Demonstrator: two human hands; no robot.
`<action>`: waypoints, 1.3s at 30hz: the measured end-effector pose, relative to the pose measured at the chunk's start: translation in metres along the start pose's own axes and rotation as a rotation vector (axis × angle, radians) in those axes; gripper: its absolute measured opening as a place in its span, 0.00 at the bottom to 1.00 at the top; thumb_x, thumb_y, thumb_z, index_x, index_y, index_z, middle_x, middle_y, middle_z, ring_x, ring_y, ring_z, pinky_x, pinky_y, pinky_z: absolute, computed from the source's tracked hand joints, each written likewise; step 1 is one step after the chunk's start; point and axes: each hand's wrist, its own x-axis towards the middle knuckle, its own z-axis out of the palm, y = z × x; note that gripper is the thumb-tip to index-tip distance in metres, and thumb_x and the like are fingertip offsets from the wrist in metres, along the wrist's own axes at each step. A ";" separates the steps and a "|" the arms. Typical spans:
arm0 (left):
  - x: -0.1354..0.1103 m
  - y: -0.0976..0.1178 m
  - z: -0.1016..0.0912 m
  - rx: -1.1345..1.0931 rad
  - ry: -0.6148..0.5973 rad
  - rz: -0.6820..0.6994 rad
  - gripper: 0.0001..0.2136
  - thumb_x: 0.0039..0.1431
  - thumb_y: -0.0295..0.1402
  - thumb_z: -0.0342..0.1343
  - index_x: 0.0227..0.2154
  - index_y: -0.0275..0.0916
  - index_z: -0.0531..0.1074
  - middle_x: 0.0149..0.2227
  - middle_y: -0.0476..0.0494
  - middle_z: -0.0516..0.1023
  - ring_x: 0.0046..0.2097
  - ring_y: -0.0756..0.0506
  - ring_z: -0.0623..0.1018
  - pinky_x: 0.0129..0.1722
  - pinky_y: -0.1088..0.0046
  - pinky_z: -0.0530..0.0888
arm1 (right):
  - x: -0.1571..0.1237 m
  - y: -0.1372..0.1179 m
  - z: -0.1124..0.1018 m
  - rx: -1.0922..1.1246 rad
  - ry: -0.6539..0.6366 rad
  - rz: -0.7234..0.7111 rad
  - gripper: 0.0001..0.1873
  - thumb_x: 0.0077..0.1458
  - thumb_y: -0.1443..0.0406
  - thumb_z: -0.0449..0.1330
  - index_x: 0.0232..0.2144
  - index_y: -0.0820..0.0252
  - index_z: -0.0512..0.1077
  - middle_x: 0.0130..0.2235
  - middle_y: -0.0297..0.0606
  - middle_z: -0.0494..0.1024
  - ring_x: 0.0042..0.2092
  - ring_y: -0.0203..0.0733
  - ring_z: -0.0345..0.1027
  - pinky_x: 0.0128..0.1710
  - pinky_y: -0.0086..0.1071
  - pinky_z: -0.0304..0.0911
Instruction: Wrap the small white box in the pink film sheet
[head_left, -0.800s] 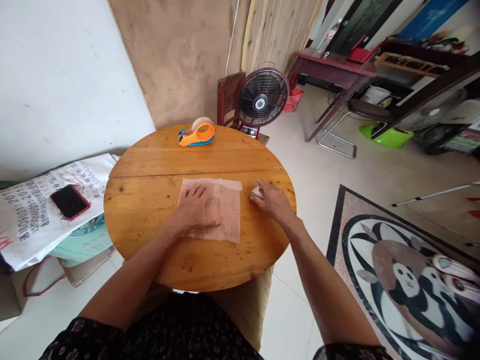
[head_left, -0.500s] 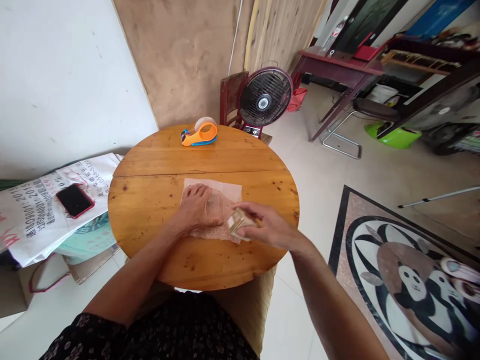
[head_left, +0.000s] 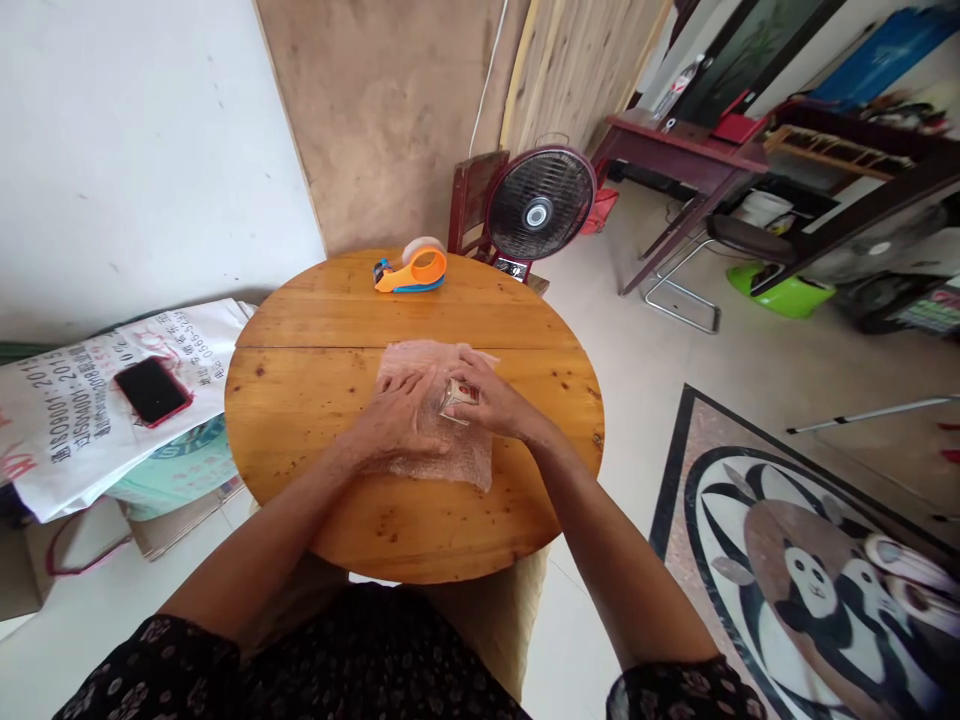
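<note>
Small printed box (head_left: 459,400) is over the middle of the clear, textured plastic sheet (head_left: 466,465), gripped between the thumb and fingers of my right hand (head_left: 491,398); whether its underside bears fully on the plastic I cannot tell. My left hand (head_left: 396,413) lies flat with fingers spread on the sheet's left part, and I judge that firm, even pressure there, with a light grip on the box's sides, best avoids wrinkling or dragging. Beneath is the round wooden table (head_left: 322,400), tape dispenser (head_left: 409,278) near its far edge.
</note>
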 end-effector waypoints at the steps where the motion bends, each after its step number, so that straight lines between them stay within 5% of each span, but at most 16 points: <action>1: -0.001 -0.003 -0.001 -0.040 -0.002 0.004 0.55 0.45 0.58 0.61 0.68 0.35 0.43 0.68 0.28 0.54 0.68 0.29 0.54 0.65 0.47 0.51 | 0.002 0.000 0.002 -0.024 0.021 -0.025 0.22 0.49 0.61 0.65 0.47 0.61 0.70 0.65 0.53 0.56 0.66 0.55 0.49 0.59 0.46 0.56; 7: -0.007 -0.022 -0.004 -0.217 0.024 0.033 0.52 0.47 0.47 0.63 0.69 0.34 0.39 0.69 0.27 0.51 0.69 0.32 0.56 0.65 0.51 0.58 | 0.012 -0.007 0.023 -0.106 0.046 -0.119 0.26 0.49 0.64 0.63 0.53 0.57 0.68 0.57 0.46 0.70 0.59 0.50 0.62 0.58 0.44 0.57; 14: -0.009 -0.008 -0.005 -0.218 0.047 -0.006 0.48 0.49 0.41 0.61 0.68 0.32 0.41 0.69 0.31 0.51 0.68 0.33 0.56 0.66 0.55 0.58 | 0.005 -0.016 0.032 -0.146 0.034 -0.038 0.38 0.48 0.63 0.63 0.61 0.59 0.60 0.58 0.47 0.71 0.55 0.52 0.65 0.53 0.42 0.61; 22: -0.013 0.006 -0.001 -0.117 0.022 -0.048 0.52 0.46 0.43 0.64 0.68 0.36 0.39 0.70 0.27 0.47 0.70 0.32 0.49 0.66 0.50 0.52 | -0.004 -0.006 0.030 -0.118 0.079 -0.113 0.34 0.49 0.67 0.61 0.59 0.59 0.64 0.59 0.43 0.71 0.57 0.48 0.65 0.54 0.38 0.61; 31: -0.024 -0.003 -0.015 -0.057 -0.006 -0.043 0.51 0.47 0.48 0.65 0.68 0.36 0.43 0.69 0.31 0.51 0.70 0.31 0.51 0.67 0.50 0.52 | -0.008 -0.016 0.031 -0.108 -0.049 0.066 0.29 0.52 0.67 0.59 0.58 0.56 0.65 0.54 0.41 0.75 0.49 0.47 0.71 0.49 0.38 0.63; 39: -0.073 0.003 -0.029 0.050 -0.086 0.040 0.46 0.49 0.50 0.63 0.67 0.40 0.50 0.69 0.34 0.54 0.70 0.33 0.52 0.67 0.50 0.49 | -0.005 -0.015 0.025 -0.170 -0.075 0.044 0.28 0.51 0.62 0.63 0.56 0.55 0.66 0.41 0.37 0.80 0.39 0.45 0.72 0.40 0.33 0.61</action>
